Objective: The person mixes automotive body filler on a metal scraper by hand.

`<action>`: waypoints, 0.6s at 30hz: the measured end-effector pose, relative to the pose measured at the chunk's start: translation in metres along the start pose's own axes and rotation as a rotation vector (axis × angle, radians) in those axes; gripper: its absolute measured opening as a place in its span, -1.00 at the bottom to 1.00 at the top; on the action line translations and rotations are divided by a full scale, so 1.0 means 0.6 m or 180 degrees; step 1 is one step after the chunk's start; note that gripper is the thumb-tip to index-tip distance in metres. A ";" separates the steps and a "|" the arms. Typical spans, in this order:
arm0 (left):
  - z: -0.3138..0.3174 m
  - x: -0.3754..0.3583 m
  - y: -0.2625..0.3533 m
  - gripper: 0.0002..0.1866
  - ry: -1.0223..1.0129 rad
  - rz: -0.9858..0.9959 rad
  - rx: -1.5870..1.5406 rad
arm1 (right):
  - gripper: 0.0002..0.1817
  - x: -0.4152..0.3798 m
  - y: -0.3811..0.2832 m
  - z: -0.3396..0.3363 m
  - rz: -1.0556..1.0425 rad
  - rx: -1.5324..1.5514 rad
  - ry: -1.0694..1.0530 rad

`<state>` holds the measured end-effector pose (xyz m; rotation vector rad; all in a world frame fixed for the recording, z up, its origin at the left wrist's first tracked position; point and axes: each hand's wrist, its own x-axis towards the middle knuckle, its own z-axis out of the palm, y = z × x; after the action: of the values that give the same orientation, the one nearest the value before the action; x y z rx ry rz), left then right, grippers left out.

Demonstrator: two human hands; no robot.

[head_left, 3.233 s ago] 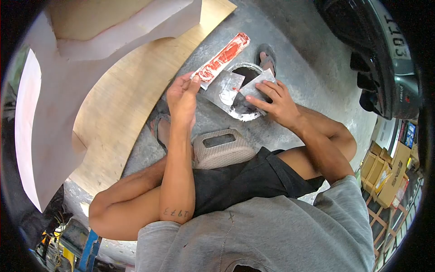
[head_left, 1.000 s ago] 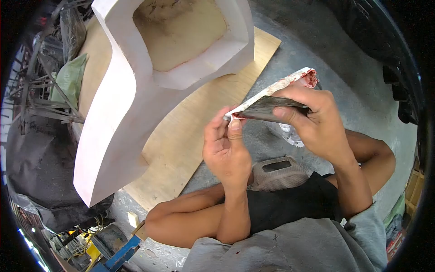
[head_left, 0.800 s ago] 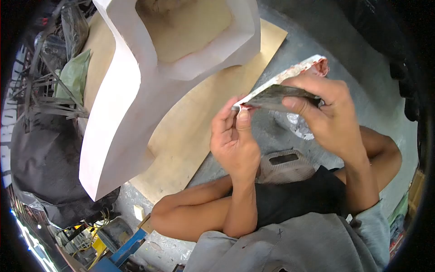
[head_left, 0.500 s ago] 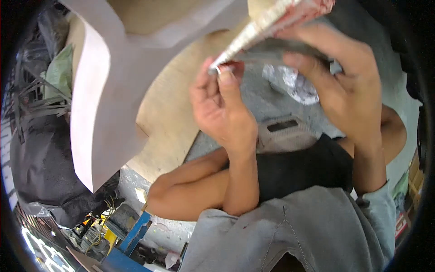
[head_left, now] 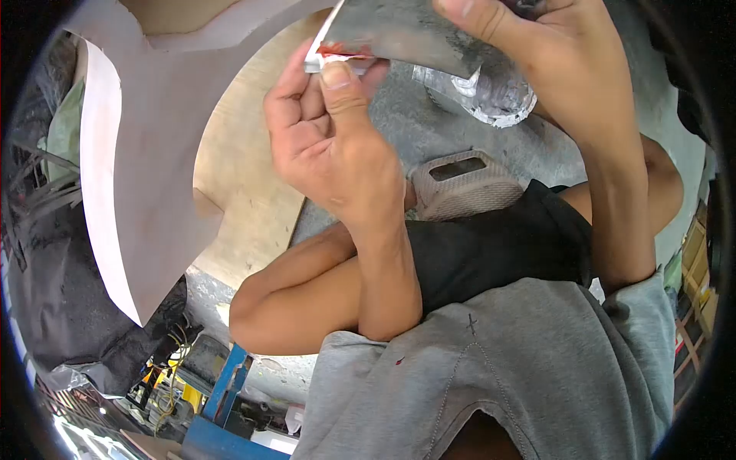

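Note:
At the top centre, my left hand (head_left: 333, 134) pinches the end of a white strip-like piece (head_left: 314, 60) between thumb and fingers. Reddish paste (head_left: 337, 52) lies beside the thumb. My right hand (head_left: 571, 69) grips a flat grey metal blade (head_left: 406, 34), whose left end meets the white piece near my left thumb. Beneath the blade stands a container wrapped in crinkled silvery material (head_left: 502, 103). The far end of the white piece is cut off by the frame's top edge.
A large curved panel (head_left: 165, 146), grey with a white edge, stands at the left over a light wooden board (head_left: 249, 146). A sandal (head_left: 468, 188) is near my crossed legs. Black plastic (head_left: 61, 284) and a blue metal frame (head_left: 222, 399) lie lower left.
My left hand has shifted left and slightly up. The blade in my right hand now shows its broad face against the white piece. The surroundings have shifted left in view.

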<state>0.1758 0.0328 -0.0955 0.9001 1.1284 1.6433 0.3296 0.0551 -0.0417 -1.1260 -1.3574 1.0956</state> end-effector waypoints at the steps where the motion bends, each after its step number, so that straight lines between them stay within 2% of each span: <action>1: -0.001 0.000 0.002 -0.69 -0.0069 -0.0080 -0.0067 | -0.67 -0.001 0.004 0.011 0.0114 0.0235 0.0528; 5: -0.006 0.001 0.004 -0.71 -0.0127 -0.0135 -0.0033 | -0.61 0.006 0.000 -0.013 0.0031 -0.0060 0.0119; 8: -0.007 0.000 0.008 -0.71 -0.0221 -0.0212 0.0117 | -0.60 0.012 -0.012 -0.030 0.0283 -0.0430 -0.0151; 13: -0.007 0.001 0.005 -0.70 -0.0279 -0.0272 0.0160 | -0.54 -0.002 -0.025 -0.049 0.1268 -0.0235 0.0146; 17: -0.015 0.008 -0.012 -0.70 -0.0189 -0.0378 0.0091 | -0.49 -0.017 -0.031 -0.059 0.1402 -0.0296 0.0370; 18: -0.021 0.015 -0.024 -0.71 -0.0064 -0.0356 0.0124 | -0.48 -0.023 -0.035 -0.062 0.1509 0.0149 0.0566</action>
<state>0.1655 0.0403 -0.1122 0.8610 1.1794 1.5230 0.3662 0.0397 -0.0206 -1.5176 -0.9425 1.3158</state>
